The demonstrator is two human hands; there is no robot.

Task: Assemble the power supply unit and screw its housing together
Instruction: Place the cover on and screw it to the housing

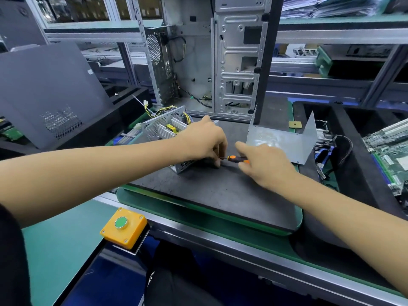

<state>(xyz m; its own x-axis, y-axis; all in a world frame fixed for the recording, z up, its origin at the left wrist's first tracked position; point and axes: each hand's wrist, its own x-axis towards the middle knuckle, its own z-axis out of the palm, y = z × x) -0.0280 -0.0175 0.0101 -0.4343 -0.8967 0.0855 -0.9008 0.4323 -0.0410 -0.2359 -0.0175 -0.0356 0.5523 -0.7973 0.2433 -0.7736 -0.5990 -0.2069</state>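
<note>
While we work at the dark grey mat on the worktop (220, 191), our left hand (205, 140) rests over the silver metal power supply box with holes in its sides (163, 129) and its fingers curl down at the near corner, by the thin metal tip of the small screwdriver with the orange and black handle (234, 159). Our right hand (265, 164) lies over that handle with the thumb and fingers bent round it, so we think it is holding the tool, though part of the grip is hidden. The box sits on the mat near the back left, with its top off, so we can see the white ribbed metal blocks and the yellow part inside. The bent silver metal cover sheet (284, 140) stands just to the right of our hands, not yet on the box. To do this step well, we should keep the box still with the left hand, keep the tip straight in the screw, and turn slowly so it does not slip. We cannot see the screw itself. We count one box, one cover, one screwdriver, one tall open grey computer case (238, 62) behind, and one yellow button box with a green button (123, 228) near us.
</note>
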